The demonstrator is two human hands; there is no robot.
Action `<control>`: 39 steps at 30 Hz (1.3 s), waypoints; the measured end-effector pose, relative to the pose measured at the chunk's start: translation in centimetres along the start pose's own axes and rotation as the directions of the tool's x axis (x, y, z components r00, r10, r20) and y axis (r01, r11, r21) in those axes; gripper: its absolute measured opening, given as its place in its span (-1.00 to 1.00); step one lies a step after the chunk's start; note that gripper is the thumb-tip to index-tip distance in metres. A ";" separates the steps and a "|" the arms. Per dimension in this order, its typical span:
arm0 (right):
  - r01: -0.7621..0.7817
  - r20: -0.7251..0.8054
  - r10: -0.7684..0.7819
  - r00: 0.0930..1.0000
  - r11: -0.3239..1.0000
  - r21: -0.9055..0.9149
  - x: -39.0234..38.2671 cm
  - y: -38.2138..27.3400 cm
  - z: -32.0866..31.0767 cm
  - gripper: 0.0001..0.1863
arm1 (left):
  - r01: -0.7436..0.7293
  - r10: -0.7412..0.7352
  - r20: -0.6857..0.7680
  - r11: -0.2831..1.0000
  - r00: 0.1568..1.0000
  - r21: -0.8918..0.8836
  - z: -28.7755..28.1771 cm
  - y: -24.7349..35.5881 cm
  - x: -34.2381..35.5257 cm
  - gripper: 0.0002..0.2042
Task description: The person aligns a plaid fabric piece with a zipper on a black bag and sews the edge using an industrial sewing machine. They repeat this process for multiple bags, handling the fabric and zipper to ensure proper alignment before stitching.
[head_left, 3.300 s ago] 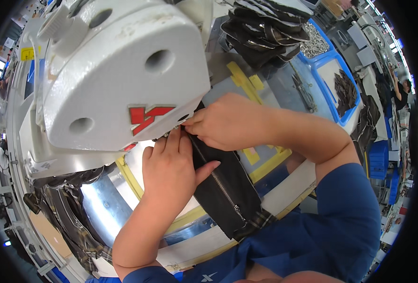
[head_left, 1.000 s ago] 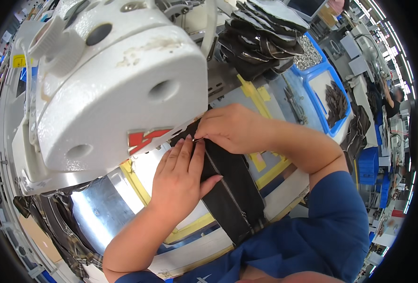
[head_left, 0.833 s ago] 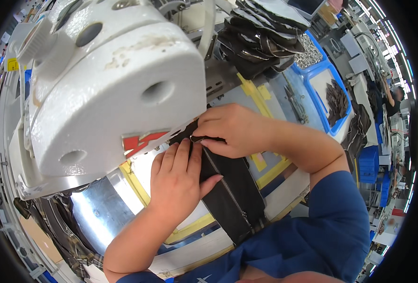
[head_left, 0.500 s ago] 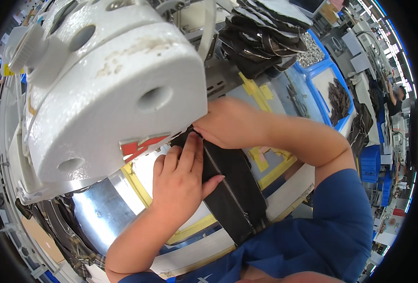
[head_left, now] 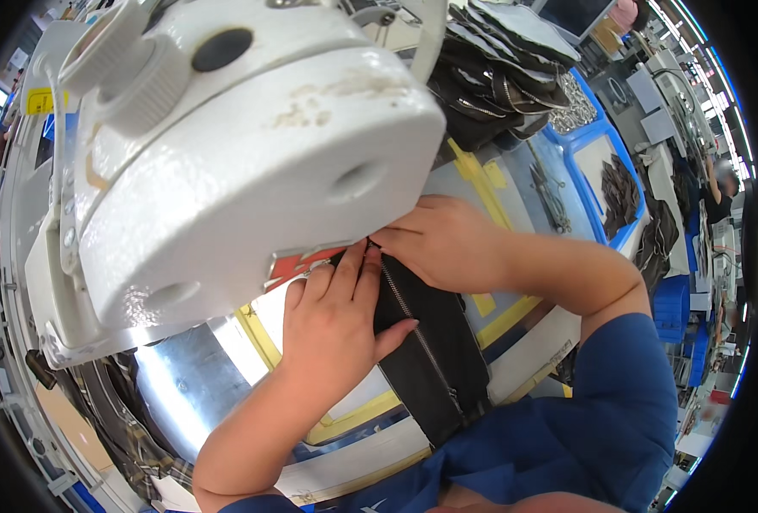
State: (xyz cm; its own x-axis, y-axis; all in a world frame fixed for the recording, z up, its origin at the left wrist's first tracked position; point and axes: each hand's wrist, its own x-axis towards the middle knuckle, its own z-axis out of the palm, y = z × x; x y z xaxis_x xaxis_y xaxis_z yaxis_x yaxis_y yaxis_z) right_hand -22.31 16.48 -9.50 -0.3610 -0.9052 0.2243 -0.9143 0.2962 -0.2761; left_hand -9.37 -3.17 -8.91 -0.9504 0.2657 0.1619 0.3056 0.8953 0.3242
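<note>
A dark cloth piece with a metal zipper [head_left: 422,342] running down its length lies on the machine bed, from under the white sewing machine head [head_left: 251,188] to the front of my blue shirt. My left hand [head_left: 332,321] rests on its left edge, fingers stretched toward the stitching area and thumb out beside the zipper teeth. On the other side, my right hand [head_left: 452,244] has its fingers bent together at the cloth's far end, gripping it close to the left fingertips. The machine head hides the needle and part of the cloth's far end.
A stack of dark zippered pieces [head_left: 499,77] stands beyond my right hand. Scissors [head_left: 550,197] lie by a blue tray [head_left: 599,137] with metal parts and dark scraps. Plaid cloth [head_left: 131,419] hangs at the left. Yellow tape [head_left: 353,419] marks the bed. A person [head_left: 722,192] works far right.
My view has shifted, so the machine head sits further right and covers more. Both hands stay at the cloth's far end, with the right fingers drawn in slightly nearer the left ones.
</note>
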 end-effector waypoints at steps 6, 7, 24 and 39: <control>0.038 -0.070 -0.044 0.997 0.996 -0.080 -0.3 -0.5 0.1 -0.67 | 0.048 -0.049 -0.010 0.992 0.999 -0.119 -0.1 0.2 0.0 -0.12; 0.036 -0.065 -0.042 0.997 0.996 -0.080 -0.1 -0.5 -0.1 -0.68 | 0.057 -0.059 -0.012 0.987 0.998 -0.148 -0.1 0.2 0.1 -0.12; 0.013 0.019 -0.010 1.000 0.988 -0.151 0.3 -0.4 0.1 -0.72 | 0.053 -0.063 -0.028 0.957 0.998 -0.285 -0.5 -0.9 0.6 -0.36; 0.065 -0.107 -0.086 0.990 0.980 -0.186 3.1 -1.6 2.8 -0.75 | 0.212 -0.214 0.021 0.942 0.977 -0.259 -2.2 -2.3 -0.3 -0.41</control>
State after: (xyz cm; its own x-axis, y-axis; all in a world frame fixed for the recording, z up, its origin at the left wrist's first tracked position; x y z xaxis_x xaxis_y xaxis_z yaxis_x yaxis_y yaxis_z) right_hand -21.46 12.34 -10.99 -0.2983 -0.8894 0.3463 -0.9541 0.2882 -0.0818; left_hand -9.64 -6.12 -7.67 -0.9948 0.0757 0.0688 0.1016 0.8073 0.5814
